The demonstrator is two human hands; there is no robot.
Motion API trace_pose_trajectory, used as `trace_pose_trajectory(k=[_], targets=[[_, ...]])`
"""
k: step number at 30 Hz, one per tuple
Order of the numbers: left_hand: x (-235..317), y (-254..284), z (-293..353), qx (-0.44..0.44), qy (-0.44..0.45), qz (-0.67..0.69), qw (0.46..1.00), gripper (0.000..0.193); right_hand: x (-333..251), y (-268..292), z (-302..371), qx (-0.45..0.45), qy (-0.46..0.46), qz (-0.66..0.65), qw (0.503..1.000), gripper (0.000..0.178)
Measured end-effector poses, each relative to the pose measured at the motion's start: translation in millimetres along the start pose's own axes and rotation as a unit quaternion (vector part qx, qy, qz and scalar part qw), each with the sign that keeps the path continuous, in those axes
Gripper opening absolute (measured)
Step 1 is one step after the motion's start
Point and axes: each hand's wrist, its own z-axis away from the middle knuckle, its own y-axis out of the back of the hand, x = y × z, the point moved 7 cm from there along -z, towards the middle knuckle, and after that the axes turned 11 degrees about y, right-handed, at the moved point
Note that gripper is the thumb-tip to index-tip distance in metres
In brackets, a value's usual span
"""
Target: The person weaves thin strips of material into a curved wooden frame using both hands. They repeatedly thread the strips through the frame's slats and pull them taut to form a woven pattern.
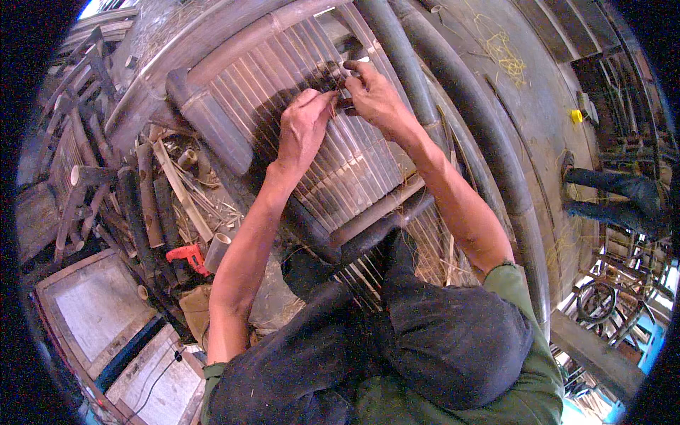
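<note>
Brown slats, apparently bamboo, form a panel [347, 173] in front of me, framed by thick poles. Over its far right part, my left hand [306, 127] is closed, its thumb and fingertips pinched together. What they pinch is too small to make out. Close beside it, my right hand [375, 103] has bent fingers that meet near the same spot, with its index finger reaching further out. A thin strand seems to run between the fingertips. A short, thick dark bamboo piece [212, 120] lies along the panel's left side.
Long dark bamboo poles [489, 134] curve past on the right. Cut bamboo and chips [188, 188] pile up at left, near a red power tool [188, 258]. Yellow twine [503, 57] lies on the floor. Another person's legs [613, 191] show at far right.
</note>
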Motion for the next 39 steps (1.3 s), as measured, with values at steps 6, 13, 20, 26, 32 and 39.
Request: trace_pose_trajectory(k=[6, 13, 20, 26, 32, 39], targets=[[-7, 9, -7, 0.016, 0.036, 0.061, 0.997, 0.009, -42, 28, 12, 0.027, 0.092, 0.1, 0.99, 0.033], [-10, 3, -7, -0.023, 0.058, 0.046, 0.997, 0.016, -37, 5, 13, -0.032, 0.053, 0.108, 0.992, 0.035], [0, -4, 8, -0.026, -0.034, -0.082, 0.996, 0.032, -16, -22, 14, 0.002, -0.112, -0.267, 0.957, 0.035], [2, -5, 12, 0.002, -0.082, -0.08, 0.993, 0.034, -19, -19, 19, -0.013, -0.109, -0.346, 0.932, 0.033], [1, -1, 15, -0.011, -0.092, -0.062, 0.994, 0.034, -8, -18, 20, -0.051, -0.102, -0.345, 0.932, 0.031], [0, 6, 13, 0.018, -0.035, 0.03, 0.999, 0.021, -4, -11, 21, -0.037, -0.096, -0.279, 0.955, 0.029]])
